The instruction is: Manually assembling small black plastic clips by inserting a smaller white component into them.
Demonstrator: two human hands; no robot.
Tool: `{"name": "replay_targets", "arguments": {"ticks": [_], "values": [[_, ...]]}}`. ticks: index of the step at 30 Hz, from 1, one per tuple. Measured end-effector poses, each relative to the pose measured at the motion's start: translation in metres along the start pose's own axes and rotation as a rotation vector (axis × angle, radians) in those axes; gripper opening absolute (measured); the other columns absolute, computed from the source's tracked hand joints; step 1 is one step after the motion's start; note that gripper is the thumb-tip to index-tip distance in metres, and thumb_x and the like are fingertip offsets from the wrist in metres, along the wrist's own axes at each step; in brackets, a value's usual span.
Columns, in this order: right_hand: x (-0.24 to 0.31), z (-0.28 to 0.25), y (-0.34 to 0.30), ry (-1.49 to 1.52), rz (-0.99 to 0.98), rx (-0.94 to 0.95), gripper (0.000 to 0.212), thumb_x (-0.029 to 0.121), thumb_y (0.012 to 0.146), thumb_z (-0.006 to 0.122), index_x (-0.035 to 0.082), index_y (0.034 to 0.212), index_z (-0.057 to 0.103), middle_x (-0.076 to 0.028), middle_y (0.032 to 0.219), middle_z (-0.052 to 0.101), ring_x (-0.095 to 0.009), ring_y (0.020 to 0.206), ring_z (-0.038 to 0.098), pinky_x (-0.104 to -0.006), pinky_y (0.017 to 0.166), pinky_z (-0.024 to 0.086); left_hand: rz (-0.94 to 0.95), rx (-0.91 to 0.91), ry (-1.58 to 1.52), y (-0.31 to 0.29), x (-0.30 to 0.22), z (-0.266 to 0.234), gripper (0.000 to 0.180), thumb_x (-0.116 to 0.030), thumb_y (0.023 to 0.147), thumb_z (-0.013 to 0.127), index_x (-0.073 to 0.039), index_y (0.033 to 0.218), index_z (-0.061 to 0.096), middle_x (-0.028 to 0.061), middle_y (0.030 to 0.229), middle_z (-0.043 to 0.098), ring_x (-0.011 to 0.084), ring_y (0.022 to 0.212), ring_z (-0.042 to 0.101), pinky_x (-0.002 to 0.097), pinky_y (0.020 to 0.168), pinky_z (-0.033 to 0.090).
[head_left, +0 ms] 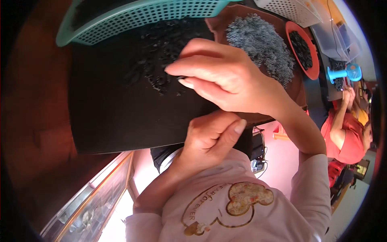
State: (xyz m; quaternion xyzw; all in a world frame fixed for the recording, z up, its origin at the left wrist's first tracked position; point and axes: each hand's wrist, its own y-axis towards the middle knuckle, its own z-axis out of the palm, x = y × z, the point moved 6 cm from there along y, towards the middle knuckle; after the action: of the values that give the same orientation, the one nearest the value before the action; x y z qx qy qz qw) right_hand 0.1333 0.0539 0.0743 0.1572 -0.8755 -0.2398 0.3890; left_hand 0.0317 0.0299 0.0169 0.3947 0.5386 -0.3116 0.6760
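My right hand (227, 76) reaches over the table, its thumb and fingers drawn together in a pinch. A dark bit shows between the fingertips, but I cannot tell whether it is held or lies on the table behind. Small black parts (159, 66) are scattered just beyond those fingertips. Close to my body, my left hand (211, 133) is curled into a fist with the thumb across the front; anything inside is hidden. Right of my right hand, a heap of small silvery metal pieces (262, 46), perhaps springs or screws, lies on a brown cloth (296, 90).
A teal perforated basket (141, 20) stands at the far left. An orange-red bowl (315, 66) of black parts sits right of the metal heap, near a white perforated basket (290, 12). Further right are a blue handheld fan (344, 74) and a co-worker in a red shirt (344, 137).
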Motion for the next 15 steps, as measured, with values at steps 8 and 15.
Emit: {"name": "replay_targets", "arguments": {"ticks": [8,15], "values": [[0.019,-0.043,-0.063,0.251,0.351,-0.121,0.019,-0.001,0.084,0.066,0.003,0.102,0.064,-0.01,0.087,0.064,-0.023,0.072,0.066,-0.0321,0.061,0.051,0.007,-0.172,-0.469,0.003,0.011,-0.009,0.03,-0.024,0.102,0.053,0.001,0.119,0.052,0.0089,0.099,0.064,0.013,0.082,0.059,0.0284,0.078,0.05],[0.024,-0.032,-0.078,0.257,0.074,-0.346,0.017,-0.004,0.087,0.066,-0.001,0.104,0.068,-0.014,0.099,0.063,-0.021,0.081,0.065,-0.0297,0.065,0.052,-0.02,-0.244,-0.489,-0.004,0.018,-0.009,0.034,-0.025,0.101,0.055,0.004,0.12,0.054,0.0117,0.116,0.061,0.0159,0.106,0.058,0.0325,0.097,0.045]]}}
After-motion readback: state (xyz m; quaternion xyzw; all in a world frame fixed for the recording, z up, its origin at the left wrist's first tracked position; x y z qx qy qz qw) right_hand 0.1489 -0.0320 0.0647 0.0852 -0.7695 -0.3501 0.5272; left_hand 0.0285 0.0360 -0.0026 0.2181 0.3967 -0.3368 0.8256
